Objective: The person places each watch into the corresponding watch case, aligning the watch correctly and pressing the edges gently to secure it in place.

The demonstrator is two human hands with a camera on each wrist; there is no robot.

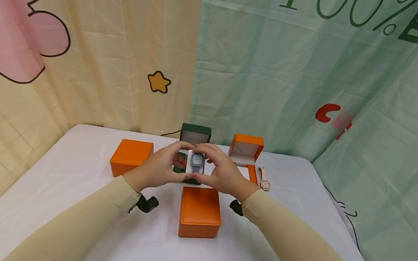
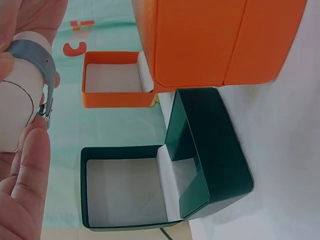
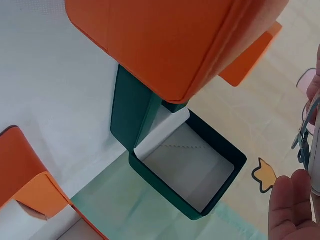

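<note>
Grey watch (image 1: 197, 160) on white cushion (image 1: 190, 162), pinched from both sides: left hand (image 1: 162, 166) fingers (image 2: 27, 165) curled round cushion's left end, right hand (image 1: 219, 172) fingers (image 3: 290, 210) clenched on its right end and strap. Held clear of desk (image 1: 65, 199), directly above open green box (image 2: 200, 165). Green lid upright just beyond fingertips. Closed orange box (image 1: 200, 211) on near side of fingers, between wrists. Second closed orange box (image 1: 131, 157) left of left fingers. Open orange box (image 1: 246, 151) beyond right fingers; pink watch (image 1: 263, 179) flat on desk just right of them. Buckle dangling beside left thumb in left wrist view.
</note>
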